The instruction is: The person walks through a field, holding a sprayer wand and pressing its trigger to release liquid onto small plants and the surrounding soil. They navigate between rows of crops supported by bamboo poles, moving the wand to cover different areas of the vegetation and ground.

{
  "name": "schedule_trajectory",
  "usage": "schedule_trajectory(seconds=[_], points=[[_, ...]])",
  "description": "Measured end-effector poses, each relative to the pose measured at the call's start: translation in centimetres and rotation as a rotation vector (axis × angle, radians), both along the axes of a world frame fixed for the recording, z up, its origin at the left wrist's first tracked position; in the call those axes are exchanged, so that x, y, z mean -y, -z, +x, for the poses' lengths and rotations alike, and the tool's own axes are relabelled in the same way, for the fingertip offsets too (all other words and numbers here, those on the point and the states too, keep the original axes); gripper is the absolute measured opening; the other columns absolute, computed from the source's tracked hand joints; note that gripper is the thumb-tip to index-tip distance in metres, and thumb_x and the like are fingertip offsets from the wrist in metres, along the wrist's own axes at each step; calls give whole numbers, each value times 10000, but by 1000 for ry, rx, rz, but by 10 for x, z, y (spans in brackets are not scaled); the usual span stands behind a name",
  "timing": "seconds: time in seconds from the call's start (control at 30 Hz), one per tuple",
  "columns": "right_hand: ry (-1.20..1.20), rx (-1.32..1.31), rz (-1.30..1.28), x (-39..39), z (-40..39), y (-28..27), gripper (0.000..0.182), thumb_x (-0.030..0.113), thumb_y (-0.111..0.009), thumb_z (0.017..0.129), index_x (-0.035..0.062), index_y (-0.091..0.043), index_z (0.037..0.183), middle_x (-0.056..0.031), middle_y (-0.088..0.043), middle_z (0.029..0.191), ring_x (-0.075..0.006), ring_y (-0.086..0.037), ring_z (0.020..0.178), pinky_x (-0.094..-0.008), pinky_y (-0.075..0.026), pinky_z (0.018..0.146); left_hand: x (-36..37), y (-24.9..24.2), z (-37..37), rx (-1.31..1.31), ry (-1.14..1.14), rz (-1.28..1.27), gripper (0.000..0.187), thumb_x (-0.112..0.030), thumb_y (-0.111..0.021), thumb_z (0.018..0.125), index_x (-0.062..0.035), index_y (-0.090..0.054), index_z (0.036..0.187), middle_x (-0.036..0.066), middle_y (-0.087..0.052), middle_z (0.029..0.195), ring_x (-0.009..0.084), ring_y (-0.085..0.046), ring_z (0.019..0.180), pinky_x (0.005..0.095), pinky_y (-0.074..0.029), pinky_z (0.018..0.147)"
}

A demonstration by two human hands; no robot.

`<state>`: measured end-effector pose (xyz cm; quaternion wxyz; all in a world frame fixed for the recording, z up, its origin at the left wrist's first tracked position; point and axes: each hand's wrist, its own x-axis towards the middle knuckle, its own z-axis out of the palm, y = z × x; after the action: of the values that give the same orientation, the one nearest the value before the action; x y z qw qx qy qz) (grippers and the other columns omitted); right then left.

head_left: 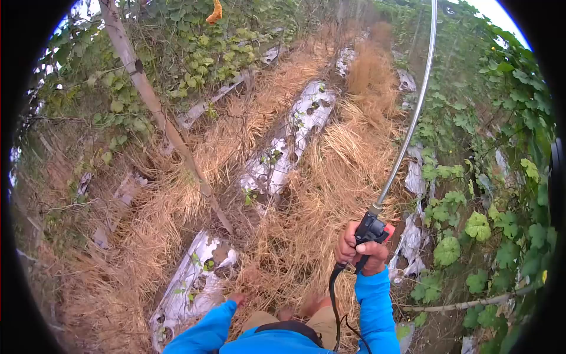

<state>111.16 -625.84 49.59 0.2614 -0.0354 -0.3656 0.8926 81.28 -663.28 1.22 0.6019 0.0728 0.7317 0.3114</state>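
Note:
My right hand (pixel 370 255) is wrapped around the black handle of a sprayer wand (pixel 370 229), which has a red part at its side. From the handle a long metal tube (pixel 416 112) runs up and forward past the top of the view. A black hose (pixel 333 295) hangs from the handle's lower end toward my body. My left hand (pixel 237 299) hangs low beside my leg, close to the torn plastic sheet. Only a small part of it shows past the blue sleeve, and its fingers cannot be made out.
Dry straw (pixel 348 147) covers the ground between rows of pale plastic mulch (pixel 303 121) with small plants in holes. A wooden pole (pixel 156 106) leans across the left. Leafy vines (pixel 489 206) stand close on the right; more vines (pixel 200 59) grow at left.

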Motion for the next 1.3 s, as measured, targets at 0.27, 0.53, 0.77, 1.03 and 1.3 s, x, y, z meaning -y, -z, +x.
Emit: schedule_trajectory(seconds=[0.27,0.53,0.77,1.03,1.3], points=[[-57,-30,7,90,14,12,317,210,-678,658,50,-430,777,-55,-408,600,-172,-410,521,-324,-349,495,67,-38,40,-56,73,-237,286,-330,-528,875,-76,-634,797,86,-650,695,196,-565,508,361,-449,444],[-138,-7,-68,226,49,49,294,189,-672,690,61,-435,808,-46,-417,614,-163,-424,550,-311,-371,527,112,-44,53,-32,61,69,384,-396,-483,916,-47,-624,842,70,-641,673,143,-551,452,307,-433,397],[65,136,65,350,84,68,270,181,-659,702,56,-432,777,-61,-419,615,-162,-438,526,-313,-384,505,294,-1,73,-91,130,-13,325,-376,-515,904,-96,-679,903,64,-679,750,174,-604,532,339,-501,466],[-120,65,198,433,79,4,286,167,-684,732,51,-437,820,-58,-438,653,-149,-424,570,-301,-369,530,442,-39,86,-239,196,-29,342,-371,-548,862,-50,-668,848,111,-657,701,211,-575,504,387,-448,444],[-365,30,400,517,62,-65,262,158,-700,746,63,-489,869,-9,-498,738,-107,-489,689,-267,-397,622,404,-62,80,-210,267,187,398,-416,-499,901,-67,-688,895,69,-662,734,171,-600,602,345,-484,516]])
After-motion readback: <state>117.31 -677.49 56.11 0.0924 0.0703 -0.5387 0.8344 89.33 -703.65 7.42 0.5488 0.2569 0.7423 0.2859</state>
